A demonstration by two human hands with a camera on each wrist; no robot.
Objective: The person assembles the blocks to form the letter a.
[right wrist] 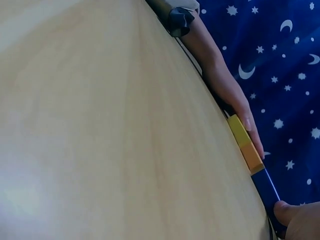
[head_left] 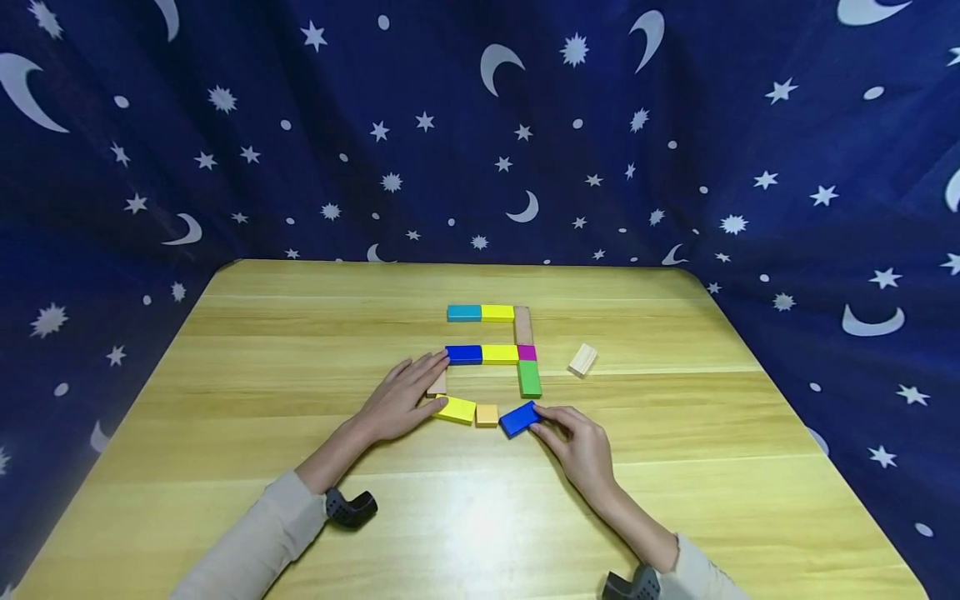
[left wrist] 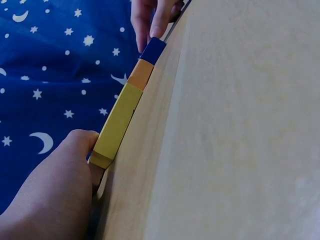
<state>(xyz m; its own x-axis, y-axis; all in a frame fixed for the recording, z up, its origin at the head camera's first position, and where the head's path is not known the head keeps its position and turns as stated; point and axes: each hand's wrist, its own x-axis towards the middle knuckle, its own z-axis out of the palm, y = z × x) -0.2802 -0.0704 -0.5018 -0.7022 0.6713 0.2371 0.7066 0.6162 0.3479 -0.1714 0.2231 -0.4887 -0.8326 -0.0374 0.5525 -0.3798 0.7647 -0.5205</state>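
Star-and-moon blue cloth hangs behind and beside your pale wooden counter (head_left: 300,467), where flat coloured blocks lie in a squared, unfinished outline.

Your right hand (head_left: 581,446) pinches the near end of the blue block (head_left: 519,418) with thumb and fingertips; it sits at the front row's right end, skewed, one corner just beside the small orange block (head_left: 487,414). Judging by its look it is painted wood: light, stiff, smooth-faced (so a bit slippery on this counter), not fragile. Holding its short end or long edges should steer it best.

Your left hand (head_left: 401,398) lies flat with fingers straight, resting against the yellow block (head_left: 457,409) and a tan block (head_left: 437,384), gripping nothing.

Behind stand a green block (head_left: 528,377), a magenta block (head_left: 527,352) and two blue-and-yellow rows; a pale wooden block (head_left: 582,359) lies apart, right.
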